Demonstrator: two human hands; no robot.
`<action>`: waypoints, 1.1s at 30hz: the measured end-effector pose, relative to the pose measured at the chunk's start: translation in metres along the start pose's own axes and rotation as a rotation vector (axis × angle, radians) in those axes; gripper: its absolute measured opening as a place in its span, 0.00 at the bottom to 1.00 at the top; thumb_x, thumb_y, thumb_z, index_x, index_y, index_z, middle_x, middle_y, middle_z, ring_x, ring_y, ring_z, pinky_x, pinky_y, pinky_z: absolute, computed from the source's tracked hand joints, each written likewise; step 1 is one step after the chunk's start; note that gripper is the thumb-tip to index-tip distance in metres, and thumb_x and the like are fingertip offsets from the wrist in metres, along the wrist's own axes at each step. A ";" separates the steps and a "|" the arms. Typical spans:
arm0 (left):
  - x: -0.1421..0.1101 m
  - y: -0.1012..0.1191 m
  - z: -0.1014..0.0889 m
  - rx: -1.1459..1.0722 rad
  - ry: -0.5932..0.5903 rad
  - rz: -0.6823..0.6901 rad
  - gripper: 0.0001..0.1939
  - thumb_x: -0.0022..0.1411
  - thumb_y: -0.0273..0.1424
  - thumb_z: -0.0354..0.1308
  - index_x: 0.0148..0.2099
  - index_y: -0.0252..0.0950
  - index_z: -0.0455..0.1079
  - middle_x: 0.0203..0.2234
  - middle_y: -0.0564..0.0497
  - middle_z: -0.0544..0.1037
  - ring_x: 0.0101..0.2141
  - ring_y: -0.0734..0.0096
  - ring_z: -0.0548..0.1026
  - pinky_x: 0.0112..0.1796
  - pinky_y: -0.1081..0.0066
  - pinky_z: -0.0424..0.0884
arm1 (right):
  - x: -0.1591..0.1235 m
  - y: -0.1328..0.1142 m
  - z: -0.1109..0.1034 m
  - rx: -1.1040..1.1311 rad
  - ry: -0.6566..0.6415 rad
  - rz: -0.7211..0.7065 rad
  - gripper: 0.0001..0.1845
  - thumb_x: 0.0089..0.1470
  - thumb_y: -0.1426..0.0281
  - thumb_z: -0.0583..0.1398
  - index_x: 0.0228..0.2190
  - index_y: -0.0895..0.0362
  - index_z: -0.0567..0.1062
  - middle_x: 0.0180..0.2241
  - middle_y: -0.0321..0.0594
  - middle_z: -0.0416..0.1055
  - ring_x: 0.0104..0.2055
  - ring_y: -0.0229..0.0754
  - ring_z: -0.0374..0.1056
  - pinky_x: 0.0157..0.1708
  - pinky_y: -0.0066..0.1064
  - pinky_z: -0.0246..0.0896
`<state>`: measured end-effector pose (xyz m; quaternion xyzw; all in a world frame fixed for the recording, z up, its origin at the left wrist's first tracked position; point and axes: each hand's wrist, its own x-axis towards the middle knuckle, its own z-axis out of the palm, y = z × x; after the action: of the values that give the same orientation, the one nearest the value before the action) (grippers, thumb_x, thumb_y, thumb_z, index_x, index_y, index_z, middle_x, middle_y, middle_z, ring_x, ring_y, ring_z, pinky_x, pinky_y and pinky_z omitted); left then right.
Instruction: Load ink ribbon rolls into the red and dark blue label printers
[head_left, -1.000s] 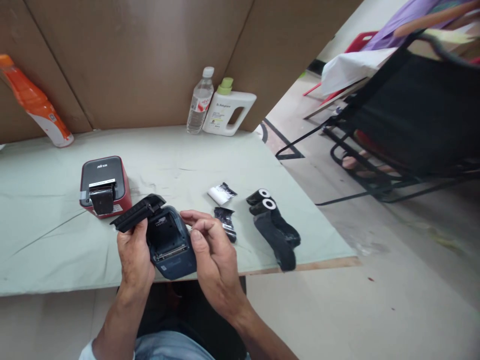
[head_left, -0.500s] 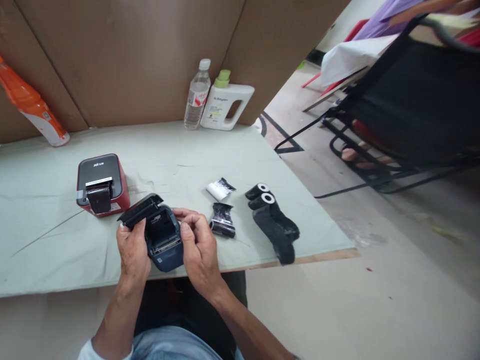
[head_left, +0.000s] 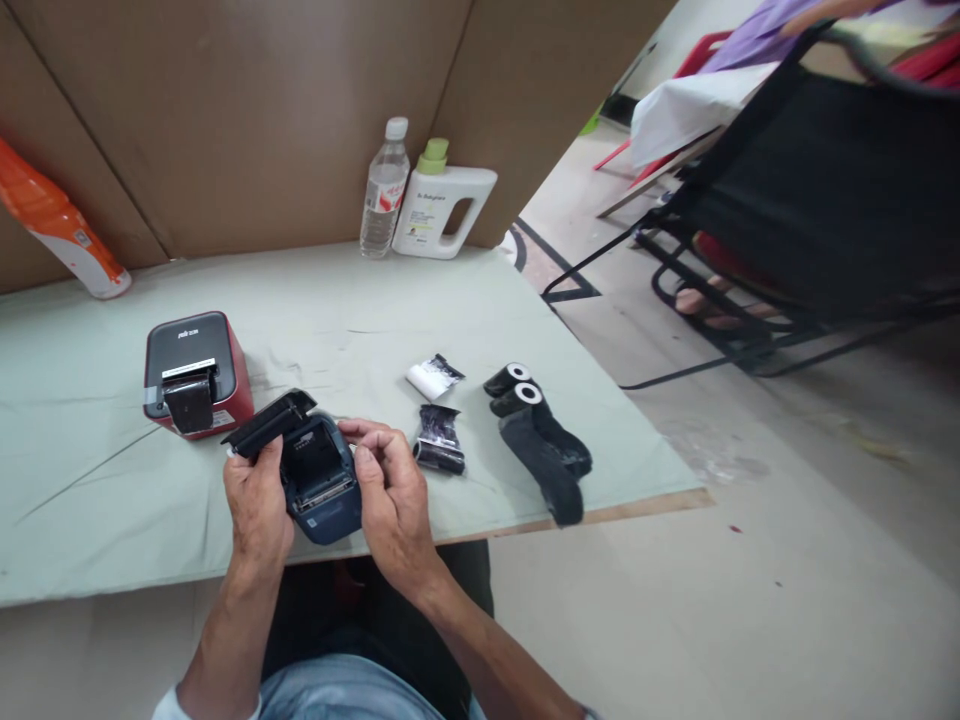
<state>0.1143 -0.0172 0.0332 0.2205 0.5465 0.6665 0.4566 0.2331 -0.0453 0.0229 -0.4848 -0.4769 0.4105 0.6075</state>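
A small dark blue label printer [head_left: 330, 515] is held over the table's near edge, its black lid [head_left: 270, 422] swung open and no roll visible in its compartment. My left hand [head_left: 259, 505] is closed around the lid side, thumb on the lid's edge. On the other side my right hand [head_left: 394, 495] grips the printer's right wall with bent fingers; some fingertips are hidden behind it. To the right lie a white roll with a dark printed end [head_left: 435, 378] and a black roll [head_left: 440, 440].
A red and black printer [head_left: 191, 350] stands at left with a black strip hanging out. Two black rolls with white cores [head_left: 517, 390] touch black socks [head_left: 544, 465]. Behind are a water bottle [head_left: 385, 195], a white jug [head_left: 442, 210] and an orange bottle [head_left: 64, 235]. A black chair [head_left: 795, 180] stands right.
The view has shifted slightly, so things on the table appear a little further left. Both hands keep the same hold on the open printer.
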 end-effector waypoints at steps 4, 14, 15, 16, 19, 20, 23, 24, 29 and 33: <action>0.000 0.007 -0.001 -0.027 0.053 -0.033 0.29 0.39 0.49 0.81 0.39 0.36 0.82 0.34 0.51 0.86 0.34 0.65 0.83 0.41 0.67 0.79 | 0.000 -0.001 -0.003 0.012 -0.010 -0.022 0.07 0.70 0.67 0.55 0.37 0.53 0.72 0.49 0.46 0.76 0.54 0.46 0.72 0.52 0.38 0.69; -0.008 0.017 -0.014 -0.007 -0.059 -0.377 0.34 0.35 0.47 0.83 0.42 0.32 0.82 0.34 0.45 0.87 0.38 0.53 0.85 0.42 0.62 0.80 | 0.032 -0.023 -0.034 -0.177 -0.189 -0.175 0.08 0.63 0.73 0.60 0.30 0.54 0.74 0.31 0.36 0.76 0.34 0.39 0.71 0.38 0.30 0.67; -0.009 0.018 -0.014 -0.015 -0.096 -0.417 0.34 0.35 0.47 0.83 0.41 0.32 0.82 0.31 0.45 0.86 0.36 0.54 0.85 0.40 0.63 0.80 | 0.036 -0.026 -0.037 -0.206 -0.239 -0.166 0.08 0.62 0.73 0.60 0.29 0.54 0.74 0.29 0.35 0.74 0.32 0.38 0.70 0.36 0.30 0.66; -0.011 0.019 -0.014 -0.026 -0.137 -0.449 0.33 0.35 0.46 0.83 0.41 0.31 0.82 0.29 0.45 0.86 0.32 0.55 0.84 0.38 0.64 0.80 | 0.041 -0.029 -0.039 -0.220 -0.294 -0.151 0.09 0.62 0.73 0.60 0.29 0.54 0.74 0.28 0.34 0.73 0.31 0.37 0.68 0.34 0.29 0.65; -0.016 0.023 -0.015 -0.072 -0.267 -0.496 0.31 0.38 0.45 0.83 0.40 0.30 0.82 0.26 0.46 0.84 0.24 0.64 0.81 0.30 0.69 0.77 | 0.049 -0.036 -0.042 -0.198 -0.431 -0.084 0.09 0.61 0.72 0.60 0.28 0.55 0.75 0.26 0.33 0.72 0.29 0.37 0.66 0.32 0.28 0.63; -0.017 0.024 -0.016 -0.087 -0.307 -0.498 0.30 0.40 0.46 0.82 0.39 0.30 0.82 0.25 0.47 0.84 0.23 0.67 0.79 0.29 0.71 0.76 | 0.051 -0.037 -0.043 -0.185 -0.456 -0.057 0.09 0.61 0.71 0.60 0.28 0.55 0.75 0.26 0.33 0.71 0.29 0.36 0.66 0.31 0.28 0.63; -0.021 0.029 -0.017 -0.118 -0.389 -0.488 0.27 0.45 0.46 0.80 0.40 0.30 0.83 0.25 0.47 0.83 0.23 0.70 0.78 0.26 0.74 0.73 | 0.052 -0.039 -0.042 -0.152 -0.502 0.010 0.08 0.61 0.70 0.61 0.29 0.55 0.76 0.26 0.33 0.71 0.29 0.36 0.65 0.30 0.28 0.61; -0.022 0.030 -0.017 -0.122 -0.400 -0.478 0.27 0.45 0.46 0.80 0.40 0.31 0.84 0.25 0.47 0.83 0.23 0.69 0.78 0.26 0.75 0.72 | 0.052 -0.039 -0.042 -0.137 -0.520 0.027 0.08 0.61 0.70 0.62 0.29 0.55 0.76 0.26 0.33 0.71 0.29 0.36 0.64 0.30 0.28 0.60; -0.024 0.033 -0.016 -0.099 -0.412 -0.417 0.27 0.43 0.48 0.80 0.36 0.32 0.84 0.27 0.44 0.84 0.29 0.60 0.82 0.28 0.72 0.75 | 0.052 -0.041 -0.040 -0.076 -0.562 0.102 0.09 0.61 0.67 0.63 0.28 0.56 0.76 0.25 0.34 0.69 0.27 0.35 0.60 0.25 0.26 0.54; -0.023 0.033 -0.017 -0.081 -0.441 -0.417 0.28 0.43 0.50 0.80 0.37 0.32 0.84 0.30 0.43 0.85 0.29 0.60 0.82 0.31 0.69 0.77 | 0.053 -0.041 -0.037 -0.022 -0.572 0.139 0.08 0.59 0.68 0.63 0.28 0.56 0.77 0.24 0.32 0.69 0.27 0.35 0.60 0.26 0.26 0.56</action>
<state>0.0998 -0.0453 0.0637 0.2243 0.4406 0.5157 0.6997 0.2820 -0.0098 0.0697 -0.3876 -0.5988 0.5658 0.4136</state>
